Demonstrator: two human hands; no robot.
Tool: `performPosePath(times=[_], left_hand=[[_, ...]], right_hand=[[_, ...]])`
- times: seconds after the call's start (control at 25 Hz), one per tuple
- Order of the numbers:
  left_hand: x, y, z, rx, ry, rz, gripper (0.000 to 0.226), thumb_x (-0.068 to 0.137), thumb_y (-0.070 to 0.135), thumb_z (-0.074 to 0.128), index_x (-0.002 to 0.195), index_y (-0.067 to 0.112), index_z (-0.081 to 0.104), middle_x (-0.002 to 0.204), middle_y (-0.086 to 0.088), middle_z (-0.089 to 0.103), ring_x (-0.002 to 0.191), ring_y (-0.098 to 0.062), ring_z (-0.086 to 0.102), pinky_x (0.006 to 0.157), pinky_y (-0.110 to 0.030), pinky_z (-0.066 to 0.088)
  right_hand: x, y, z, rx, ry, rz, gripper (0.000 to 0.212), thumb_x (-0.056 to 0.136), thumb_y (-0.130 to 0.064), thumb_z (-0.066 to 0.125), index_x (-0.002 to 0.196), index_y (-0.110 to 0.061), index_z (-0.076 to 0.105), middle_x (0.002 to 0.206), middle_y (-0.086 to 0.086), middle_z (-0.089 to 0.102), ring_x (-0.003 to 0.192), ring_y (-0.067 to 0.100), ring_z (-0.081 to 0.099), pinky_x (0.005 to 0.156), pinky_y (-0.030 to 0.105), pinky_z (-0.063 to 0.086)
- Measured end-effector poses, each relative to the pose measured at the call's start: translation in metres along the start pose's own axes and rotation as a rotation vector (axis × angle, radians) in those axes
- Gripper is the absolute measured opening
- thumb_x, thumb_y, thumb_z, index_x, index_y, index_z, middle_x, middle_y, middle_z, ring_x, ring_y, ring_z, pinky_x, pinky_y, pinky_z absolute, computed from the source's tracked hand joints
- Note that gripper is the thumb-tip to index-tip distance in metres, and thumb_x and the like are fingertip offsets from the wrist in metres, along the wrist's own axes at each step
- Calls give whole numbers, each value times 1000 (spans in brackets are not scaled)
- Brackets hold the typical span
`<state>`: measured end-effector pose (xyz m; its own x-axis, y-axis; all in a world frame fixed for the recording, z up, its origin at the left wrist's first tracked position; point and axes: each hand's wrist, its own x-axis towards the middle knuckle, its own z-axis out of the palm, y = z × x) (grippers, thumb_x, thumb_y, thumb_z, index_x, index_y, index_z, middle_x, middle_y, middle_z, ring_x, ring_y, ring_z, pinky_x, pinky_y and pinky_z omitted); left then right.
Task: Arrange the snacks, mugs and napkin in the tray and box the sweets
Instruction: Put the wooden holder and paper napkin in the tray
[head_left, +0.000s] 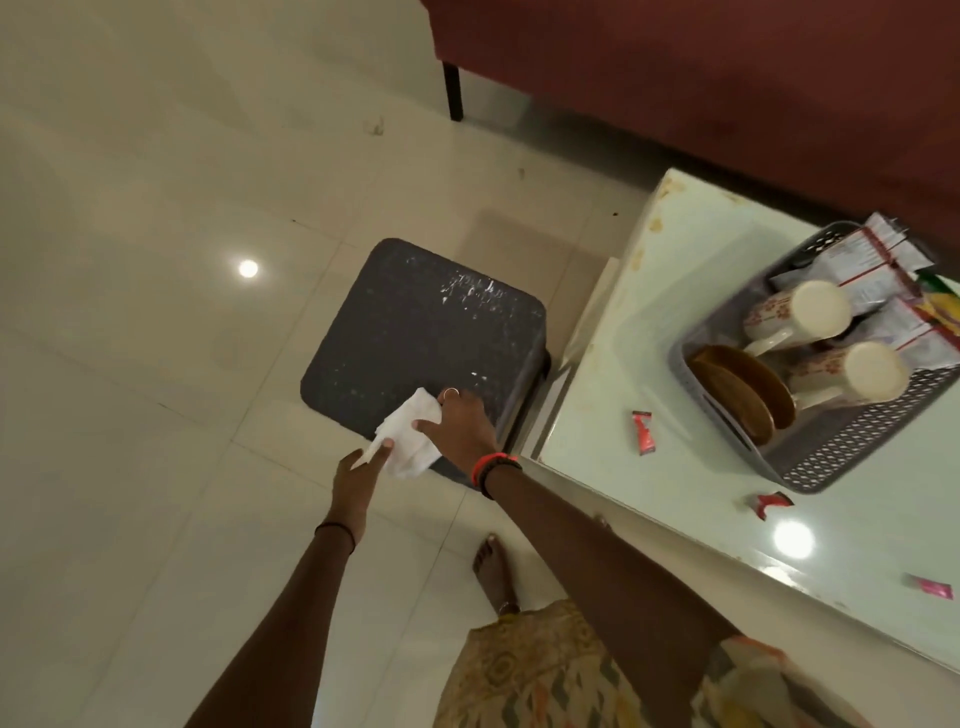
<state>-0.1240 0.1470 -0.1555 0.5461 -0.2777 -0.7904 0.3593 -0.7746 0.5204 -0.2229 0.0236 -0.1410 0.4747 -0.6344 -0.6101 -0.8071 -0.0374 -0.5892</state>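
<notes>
Near corner of the stool (415, 332) hidden behind the napkin (410, 439) and the right hand (460, 431). Part of the napkin covered by that hand's thumb, its left corner by fingertips of the left hand (358, 480); right fingers mostly out of sight past the knuckles. At the far right, snack packets (872, 270) and tray (852, 447) sliced by the picture's edge, print too small to read. Plates (743, 384) half sunk behind the tray wall. Mugs (800, 312) lying end-on: mouth or base, impossible to tell. Table (649, 312) and sofa (727, 78) cut off at the right. Lettering on three small sweet wrappers (643, 432) illegible.
</notes>
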Motion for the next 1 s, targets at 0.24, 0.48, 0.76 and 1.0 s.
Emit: performPosePath(times=[0.24, 0.48, 0.76, 1.0], left_hand=[[9, 0, 2, -86, 26, -4, 42, 81, 33, 69, 110, 3, 60, 108, -14, 63, 102, -29, 59, 87, -39, 52], [-6, 9, -8, -85, -92, 48, 46, 82, 32, 67, 121, 11, 55, 116, -8, 61, 107, -26, 57, 85, -36, 51], [-40, 54, 23, -113, -390, 62, 31, 85, 28, 63, 115, 24, 59, 111, 0, 68, 105, -17, 63, 72, -26, 53], [-68, 105, 103, -58, -481, 43, 33, 83, 17, 66, 114, 9, 61, 110, -11, 66, 101, -25, 62, 81, -36, 54]], right_hand=[[4, -6, 8, -6, 37, 48, 29, 83, -15, 63, 108, -2, 54, 109, 19, 64, 104, 34, 61, 82, 41, 54], [0, 3, -9, 149, -24, 114, 17, 78, -13, 67, 82, -12, 51, 87, 6, 58, 83, 20, 55, 74, 33, 48], [-38, 34, -65, 634, -10, 244, 17, 80, -9, 66, 75, -12, 50, 79, 5, 53, 73, 19, 51, 55, 22, 37], [-80, 82, -131, 1027, 162, 366, 25, 84, -6, 65, 105, -11, 53, 116, 19, 60, 108, 33, 59, 92, 42, 52]])
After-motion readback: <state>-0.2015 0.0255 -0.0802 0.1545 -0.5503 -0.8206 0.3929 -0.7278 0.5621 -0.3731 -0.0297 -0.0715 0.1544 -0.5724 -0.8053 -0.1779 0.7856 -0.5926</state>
